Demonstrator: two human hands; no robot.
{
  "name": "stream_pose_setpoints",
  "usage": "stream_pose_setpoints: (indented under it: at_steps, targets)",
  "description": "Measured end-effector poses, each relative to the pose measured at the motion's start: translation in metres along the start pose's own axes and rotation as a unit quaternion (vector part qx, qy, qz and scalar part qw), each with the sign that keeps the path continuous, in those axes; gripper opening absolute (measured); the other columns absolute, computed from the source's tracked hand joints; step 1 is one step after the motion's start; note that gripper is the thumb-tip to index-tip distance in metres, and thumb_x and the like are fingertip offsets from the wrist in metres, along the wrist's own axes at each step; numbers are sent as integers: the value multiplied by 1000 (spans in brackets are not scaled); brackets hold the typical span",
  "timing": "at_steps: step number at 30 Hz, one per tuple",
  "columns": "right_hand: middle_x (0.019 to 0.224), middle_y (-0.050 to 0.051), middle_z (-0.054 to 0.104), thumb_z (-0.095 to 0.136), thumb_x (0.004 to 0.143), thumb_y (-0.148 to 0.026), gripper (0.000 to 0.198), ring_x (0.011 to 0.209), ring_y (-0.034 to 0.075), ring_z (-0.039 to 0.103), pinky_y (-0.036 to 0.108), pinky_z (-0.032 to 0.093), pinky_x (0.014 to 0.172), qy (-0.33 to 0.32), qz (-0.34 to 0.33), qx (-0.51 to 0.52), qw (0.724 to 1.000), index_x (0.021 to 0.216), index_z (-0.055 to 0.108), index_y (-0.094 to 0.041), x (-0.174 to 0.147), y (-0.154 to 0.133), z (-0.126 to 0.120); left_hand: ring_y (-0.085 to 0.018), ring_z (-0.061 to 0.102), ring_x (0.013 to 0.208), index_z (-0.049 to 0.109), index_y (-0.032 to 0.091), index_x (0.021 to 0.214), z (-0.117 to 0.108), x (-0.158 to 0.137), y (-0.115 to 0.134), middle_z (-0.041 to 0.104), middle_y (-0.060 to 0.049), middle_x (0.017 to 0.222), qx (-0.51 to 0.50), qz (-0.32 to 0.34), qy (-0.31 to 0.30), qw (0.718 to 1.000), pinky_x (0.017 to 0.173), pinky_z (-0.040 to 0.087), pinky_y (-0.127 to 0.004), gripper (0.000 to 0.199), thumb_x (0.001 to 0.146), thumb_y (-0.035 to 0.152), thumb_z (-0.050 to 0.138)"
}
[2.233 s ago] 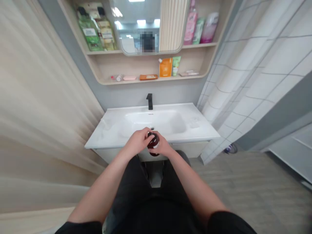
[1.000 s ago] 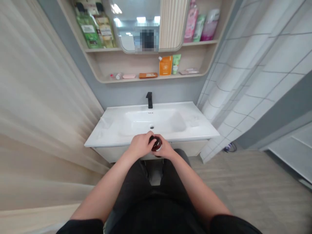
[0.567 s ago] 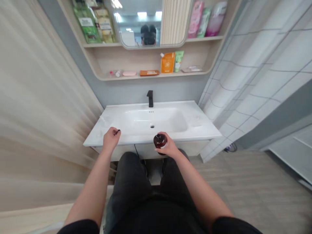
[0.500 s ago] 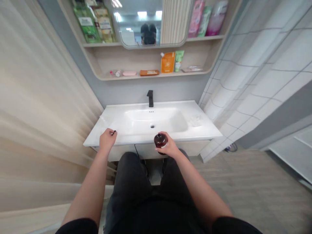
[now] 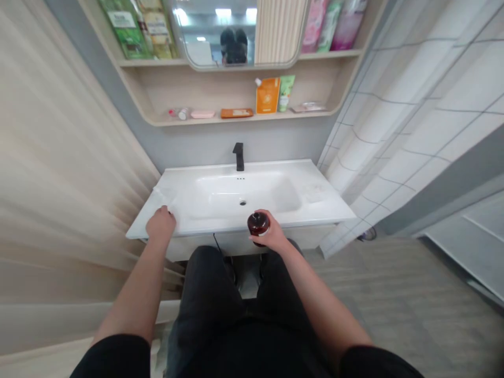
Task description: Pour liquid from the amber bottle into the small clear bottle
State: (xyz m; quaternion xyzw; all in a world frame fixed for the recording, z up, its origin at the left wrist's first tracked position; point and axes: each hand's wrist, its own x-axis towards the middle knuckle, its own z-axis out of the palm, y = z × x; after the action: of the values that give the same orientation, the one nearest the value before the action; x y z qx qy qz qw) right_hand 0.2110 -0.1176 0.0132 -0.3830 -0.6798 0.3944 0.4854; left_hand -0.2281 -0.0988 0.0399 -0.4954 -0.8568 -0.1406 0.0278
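My right hand (image 5: 271, 233) is wrapped round a dark brown-red bottle (image 5: 258, 222), held upright in front of the washbasin's near edge. The bottle's short neck points up and a bit of pale label shows beside my fingers. Over the left end of the white countertop (image 5: 185, 223), my left hand (image 5: 160, 226) is closed, back of the hand up. A small dark piece, perhaps a cap, barely shows at its fingertips; most of it is hidden. Whether this hand touches the countertop I cannot tell.
A white basin (image 5: 275, 197) with a black faucet (image 5: 239, 156) lies beyond my hands. Faint clear items lie on the counter's left (image 5: 165, 194) and right (image 5: 314, 193). Above hangs a shelf (image 5: 189, 122) with bottles, an orange pouch (image 5: 268, 95) and a mirror. Curtains flank both sides.
My left hand has moved left and turned more palm down, with the small dark piece now mostly hidden. My right hand keeps the bottle at nearly the same place. The view has shifted slightly.
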Motion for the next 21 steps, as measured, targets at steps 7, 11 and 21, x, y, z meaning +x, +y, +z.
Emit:
stream_pose_setpoints:
  at_steps: [7,11,21]
  targets:
    - [144,14,67,103,62,-48,93,136,36,66,52,50,125,58,-10,24,998,141,59,-25,23,1,11,-31,73,119,68,21,138,-1,-56,72,71,-15,141,-259,199,3,945,107,58,-46,46,92,29,70]
    - [143,13,67,102,63,-53,97,132,34,68,51,52,124,89,-15,66,994,143,55,-25,48,0,26,-31,68,138,58,25,153,14,-92,138,63,-14,160,-416,314,-181,834,110,59,-45,79,80,35,88]
    - [161,16,55,98,72,-71,114,150,35,57,53,44,133,32,-46,19,998,162,44,-26,102,-11,56,-33,76,127,60,22,150,20,-86,206,76,-13,143,-500,211,-138,828,107,62,-44,77,77,24,87]
